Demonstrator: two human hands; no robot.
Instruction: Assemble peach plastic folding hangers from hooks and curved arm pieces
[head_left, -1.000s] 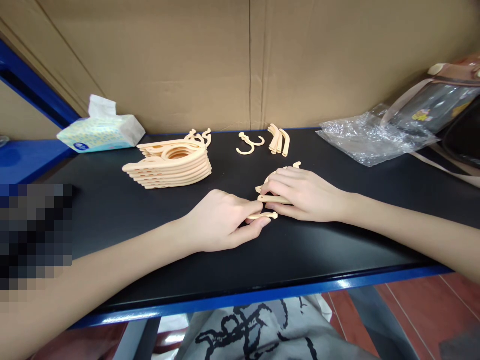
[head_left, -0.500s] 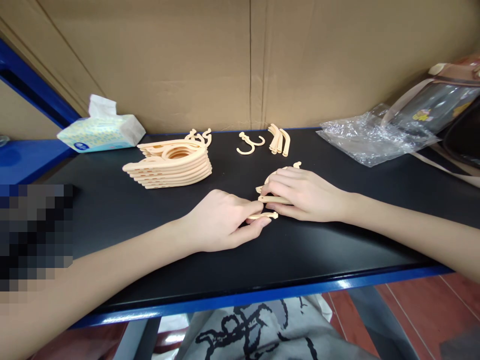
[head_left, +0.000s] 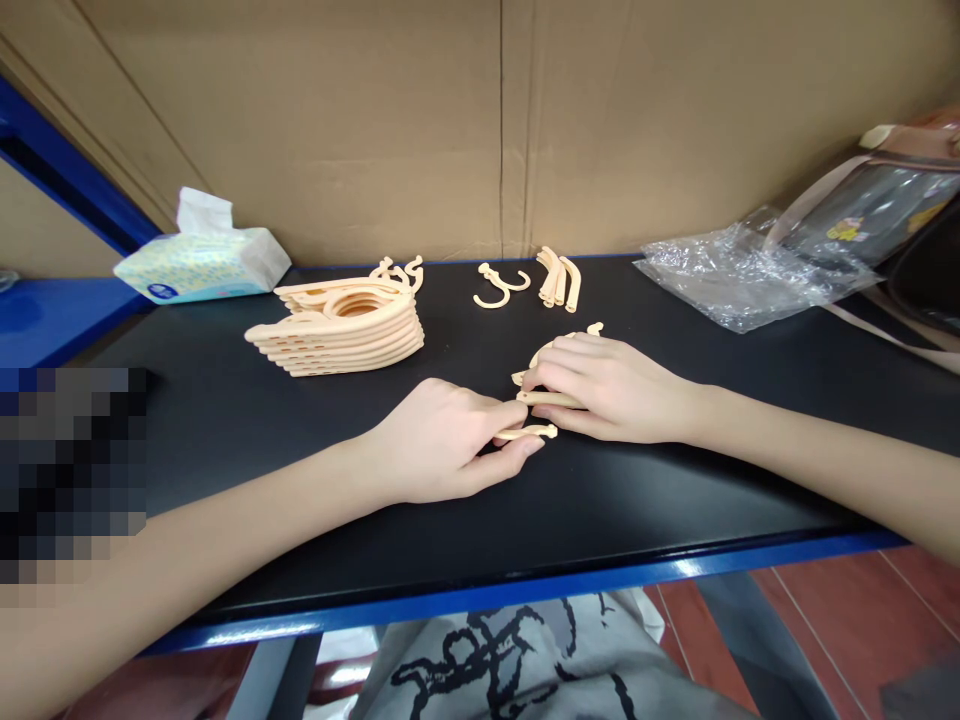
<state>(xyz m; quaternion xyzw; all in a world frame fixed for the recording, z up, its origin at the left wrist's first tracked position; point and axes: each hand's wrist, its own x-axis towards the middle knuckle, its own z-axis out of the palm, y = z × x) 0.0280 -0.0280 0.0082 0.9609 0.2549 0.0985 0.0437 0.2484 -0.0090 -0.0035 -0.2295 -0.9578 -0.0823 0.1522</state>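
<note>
From the head camera I see my left hand (head_left: 442,445) lying on the black table top (head_left: 225,420). Its thumb and first finger pinch a thin peach plastic stick piece (head_left: 529,432), and the tip of that piece pokes out toward my other hand.

My right hand (head_left: 607,390) lies just beside it, fingers bent down and pressing on a flat peach plastic hanger part (head_left: 551,399). That part lies on the table in the middle, mostly hidden under the hand, with one small end (head_left: 594,328) sticking out behind the knuckles.

Farther back on the left sits a neat stack of peach plastic hangers (head_left: 341,330). Near the brown cardboard wall (head_left: 375,120) lie two loose peach plastic hooks (head_left: 499,285) and a little bunch of curved peach sticks (head_left: 559,280).

A soft pack of white tissues (head_left: 202,265) has one tissue poking out on top. On the right lies a crinkly clear plastic bag (head_left: 739,275); I cannot tell what is in it.
</note>
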